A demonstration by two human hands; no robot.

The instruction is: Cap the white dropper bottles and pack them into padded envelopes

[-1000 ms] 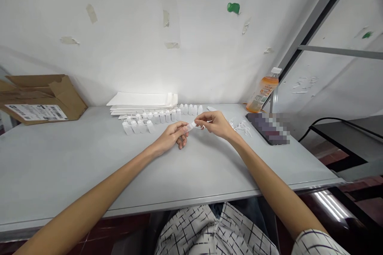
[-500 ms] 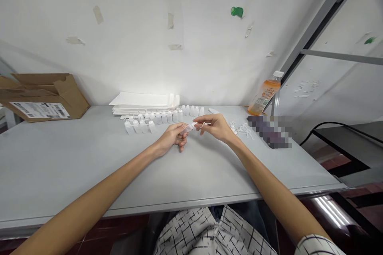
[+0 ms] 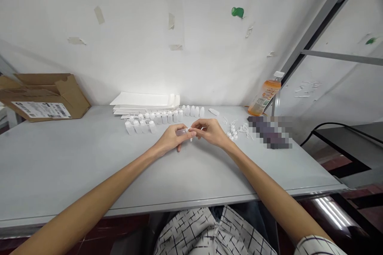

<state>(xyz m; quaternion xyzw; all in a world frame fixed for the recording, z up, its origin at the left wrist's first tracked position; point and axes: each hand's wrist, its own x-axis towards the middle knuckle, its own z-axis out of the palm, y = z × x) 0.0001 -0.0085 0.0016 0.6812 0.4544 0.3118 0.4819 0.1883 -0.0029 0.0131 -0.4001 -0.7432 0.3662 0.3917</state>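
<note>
My left hand (image 3: 170,140) is closed around a small translucent white squeeze bottle (image 3: 181,132), which lies sideways with its neck to the right. At that neck, the fingertips of my right hand (image 3: 212,130) pinch a thin white plastic strap (image 3: 191,139), whose end dangles below the fingers. Both hands meet above the table, and the fingers partly hide the bottle's top. Behind and left of them, several small white bottles (image 3: 152,127) stand upright in rows, some with looped straps. To the right lie loose small white caps (image 3: 232,132) and a heap of white straps (image 3: 245,130).
A stack of flat white sheets (image 3: 143,99) rests against the wall. An open cardboard box (image 3: 72,95) stands at the left. One small bottle (image 3: 213,112) lies on its side at the back. An orange drink bottle (image 3: 265,97) and a blurred-out dark object (image 3: 269,133) are on the right.
My right hand has moved slightly left and down, bringing the strap to the bottle's neck. My left hand has turned the bottle flatter, and its thumb now reaches the neck.
</note>
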